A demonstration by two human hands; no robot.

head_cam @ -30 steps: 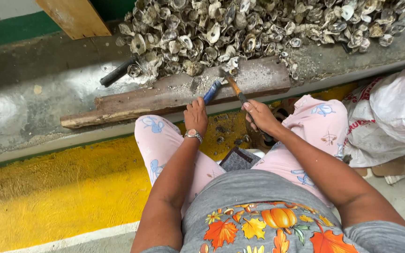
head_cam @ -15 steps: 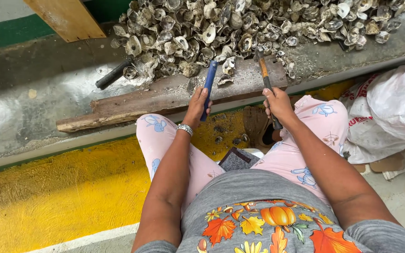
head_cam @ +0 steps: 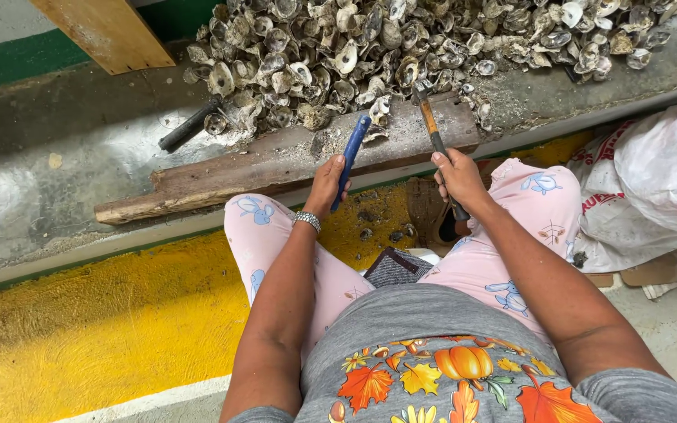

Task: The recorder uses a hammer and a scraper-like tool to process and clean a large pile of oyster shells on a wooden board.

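head view | left hand (head_cam: 324, 186) fingers wrapped round blue tool (head_cam: 352, 157), tip on plank (head_cam: 276, 164) | right hand (head_cam: 459, 178) gripping hammer (head_cam: 432, 129), head at near edge of shell pile (head_cam: 401, 47) on far surface | best to steady shell on plank, strike short and square

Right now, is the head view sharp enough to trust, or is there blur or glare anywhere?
Head view: even, soft daylight with no hard shadows; left hand on the blue tool and right hand on the hammer look sharp; mild sheen on the wet concrete ledge; shell pile crisp, edges slightly stretched.
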